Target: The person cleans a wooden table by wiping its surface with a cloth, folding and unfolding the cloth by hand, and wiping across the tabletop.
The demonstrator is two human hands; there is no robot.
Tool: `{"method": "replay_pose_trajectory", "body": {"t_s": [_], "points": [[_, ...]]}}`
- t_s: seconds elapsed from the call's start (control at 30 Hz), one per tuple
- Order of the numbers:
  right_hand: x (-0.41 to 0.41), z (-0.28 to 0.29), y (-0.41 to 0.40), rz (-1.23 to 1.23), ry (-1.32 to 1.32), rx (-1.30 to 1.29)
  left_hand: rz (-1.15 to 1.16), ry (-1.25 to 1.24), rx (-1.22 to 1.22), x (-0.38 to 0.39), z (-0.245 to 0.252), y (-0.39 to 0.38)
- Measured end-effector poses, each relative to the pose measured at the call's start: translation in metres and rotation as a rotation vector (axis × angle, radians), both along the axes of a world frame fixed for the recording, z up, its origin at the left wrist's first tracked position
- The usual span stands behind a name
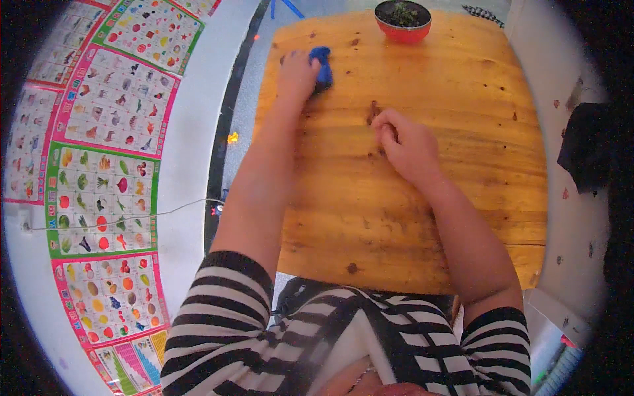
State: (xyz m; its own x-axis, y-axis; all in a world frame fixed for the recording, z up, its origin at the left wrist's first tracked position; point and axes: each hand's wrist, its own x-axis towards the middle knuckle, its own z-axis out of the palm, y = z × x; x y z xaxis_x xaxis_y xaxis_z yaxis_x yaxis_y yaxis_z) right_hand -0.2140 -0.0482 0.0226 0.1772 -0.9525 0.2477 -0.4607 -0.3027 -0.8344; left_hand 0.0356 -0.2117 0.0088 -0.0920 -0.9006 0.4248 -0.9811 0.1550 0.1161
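My left hand [297, 74] lies over the far left part of the wooden table [411, 222], its fingers closed around part of a blue cloth [323, 69]. The cloth sticks out on the right side of the hand, dark at its lower end. My right hand [406, 143] rests on or just above the middle of the tabletop, fingers curled inward with a small gap inside; no object shows in it. A red bowl [405, 32] holding a small green plant stands at the table's far edge, right of the cloth.
Colourful picture charts [116, 104] cover the wall on the left, and a thin pale cable [173, 210] runs across them. A small yellow thing [233, 137] lies beyond the table's left edge. A black object [587, 146] is at the right wall.
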Motion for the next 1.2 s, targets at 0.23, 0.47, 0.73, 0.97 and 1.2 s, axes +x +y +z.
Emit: {"method": "replay_pose_trajectory", "body": {"t_s": [0.23, 0.47, 0.73, 0.97, 1.2], "points": [[0.006, 0.008, 0.001, -0.015, -0.089, 0.065, 0.069, -0.006, 0.019, 0.028, 0.003, -0.058], [0.0, -0.004, -0.006, -0.025, -0.094, 0.08, -0.078, 0.093, 0.089, 0.022, 0.016, 0.018], [0.003, -0.003, -0.01, 0.002, -0.11, -0.009, -0.211, 0.026, 0.196, 0.04, 0.025, 0.205], [-0.001, -0.008, -0.011, 0.033, -0.139, -0.01, -0.079, 0.058, 0.395, 0.025, 0.039, 0.341], [0.001, -0.009, -0.01, 0.049, -0.089, -0.033, -0.053, 0.072, 0.308, 0.034, 0.038, 0.296]]}}
